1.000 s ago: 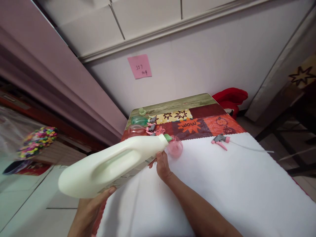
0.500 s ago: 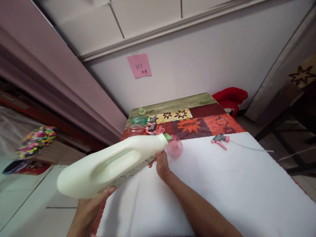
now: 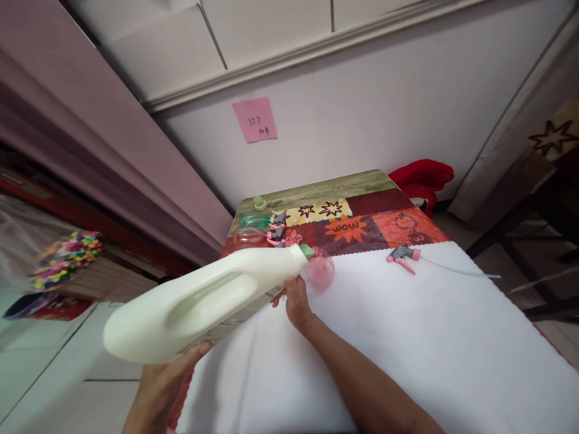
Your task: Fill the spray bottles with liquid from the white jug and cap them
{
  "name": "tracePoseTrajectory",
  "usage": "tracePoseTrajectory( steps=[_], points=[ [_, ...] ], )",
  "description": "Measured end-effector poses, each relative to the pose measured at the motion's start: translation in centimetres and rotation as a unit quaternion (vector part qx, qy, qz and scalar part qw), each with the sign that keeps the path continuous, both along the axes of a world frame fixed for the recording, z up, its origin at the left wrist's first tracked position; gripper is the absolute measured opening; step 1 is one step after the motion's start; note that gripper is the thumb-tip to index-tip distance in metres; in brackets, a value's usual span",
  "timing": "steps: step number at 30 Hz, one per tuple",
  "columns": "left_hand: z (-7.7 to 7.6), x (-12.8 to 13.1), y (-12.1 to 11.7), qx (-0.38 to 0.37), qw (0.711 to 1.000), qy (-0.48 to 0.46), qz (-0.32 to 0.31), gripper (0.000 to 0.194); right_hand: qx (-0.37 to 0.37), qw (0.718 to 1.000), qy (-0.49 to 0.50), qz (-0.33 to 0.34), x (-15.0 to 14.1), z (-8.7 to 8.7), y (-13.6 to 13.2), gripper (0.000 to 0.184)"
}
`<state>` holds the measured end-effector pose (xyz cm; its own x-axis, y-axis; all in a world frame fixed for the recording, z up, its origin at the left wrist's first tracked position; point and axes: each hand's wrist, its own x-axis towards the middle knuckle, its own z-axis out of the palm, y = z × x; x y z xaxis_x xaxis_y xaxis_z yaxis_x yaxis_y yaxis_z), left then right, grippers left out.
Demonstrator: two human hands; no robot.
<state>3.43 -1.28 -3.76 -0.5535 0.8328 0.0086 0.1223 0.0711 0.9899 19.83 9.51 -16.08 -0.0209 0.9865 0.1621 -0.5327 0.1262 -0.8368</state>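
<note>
A large cream detergent jug [image 3: 190,301] is tilted nearly level, its green spout at the mouth of a pink see-through bottle [image 3: 320,271] standing on the white cloth. From below, my left hand [image 3: 181,364] supports the jug's base end, thumb along its side. My right hand [image 3: 296,301] is closed around the underside of the jug's neck, some fingers hidden behind it. To the right lies a grey and pink spray trigger head [image 3: 404,258] with its clear dip tube. I cannot make out any liquid flowing at the spout.
At the table's far left lie a green spray bottle [image 3: 254,219], a pink spray bottle [image 3: 250,235] and a pale green cap [image 3: 259,203]. A pink paper note [image 3: 254,120] is on the wall. Left of the table is a tub of colourful pieces [image 3: 67,259].
Almost nothing differs. The jug and both hands keep the same place, with the spout still at the pink bottle's mouth.
</note>
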Motion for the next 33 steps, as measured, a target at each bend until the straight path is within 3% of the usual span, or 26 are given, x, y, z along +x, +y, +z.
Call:
tracePoseTrajectory(
  steps=[10,19,26,33],
  points=[
    [-0.7,-1.9,0.4,-0.03,0.999,0.003,0.018,0.07,-0.001,1.0,-0.006,0.0,-0.1,-0.1,0.0,0.068],
    [0.0,-0.2,0.0,-0.008,1.0,-0.01,-0.006,0.07,0.001,1.0,0.001,0.001,-0.1,-0.1,0.0,0.066],
    [-0.2,-0.7,0.2,-0.019,1.0,-0.012,0.003,0.081,0.009,1.0,0.021,0.003,-0.1,-0.1,0.0,0.064],
    [0.0,-0.3,0.0,-0.01,1.0,-0.017,0.007,0.077,0.012,1.0,0.01,0.005,0.0,-0.2,-0.1,0.065]
  ],
)
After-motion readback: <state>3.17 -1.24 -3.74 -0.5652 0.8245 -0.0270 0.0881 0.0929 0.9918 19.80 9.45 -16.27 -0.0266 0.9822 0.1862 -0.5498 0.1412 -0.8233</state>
